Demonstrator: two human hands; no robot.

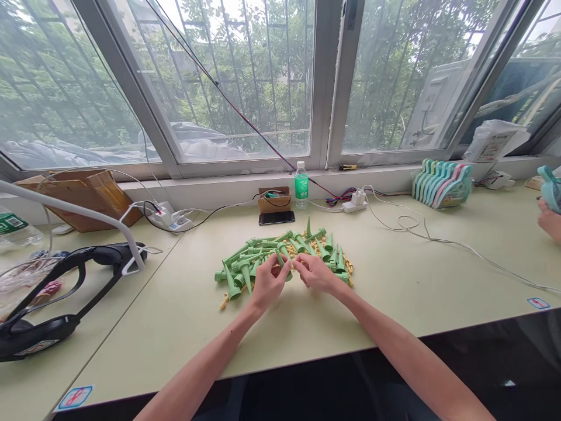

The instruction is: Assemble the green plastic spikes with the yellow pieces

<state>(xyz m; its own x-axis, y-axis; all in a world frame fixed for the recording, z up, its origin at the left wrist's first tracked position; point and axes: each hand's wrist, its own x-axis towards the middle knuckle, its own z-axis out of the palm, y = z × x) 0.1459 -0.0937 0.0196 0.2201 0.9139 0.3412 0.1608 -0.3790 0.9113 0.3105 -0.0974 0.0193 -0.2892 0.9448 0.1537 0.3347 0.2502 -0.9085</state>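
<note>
On the table (pixel 188 327) lies a heap of green plastic cone-shaped spikes (pixel 232 286) with wide ribbed caps, mixed with small yellow plastic pieces (pixel 224 302). In front of the heap, my left hand (pixel 267 285) is closed around one green spike (pixel 279 258), its point tilted up. My right hand (pixel 316 273) pinches close to that spike, fingertips nearly meeting those of my left. A tiny pale yellow piece shows between the fingertips of my right hand; most of it is hidden.
Behind the heap are a black phone (pixel 276 218), a small cardboard box (pixel 274 202) and a green-labelled bottle (pixel 301 186). Cables (pixel 421 231) cross the right side. A black headset (pixel 79 286) lies left. Pastel hangers (pixel 442 184) stand right, near another person's hand (pixel 550 221).
</note>
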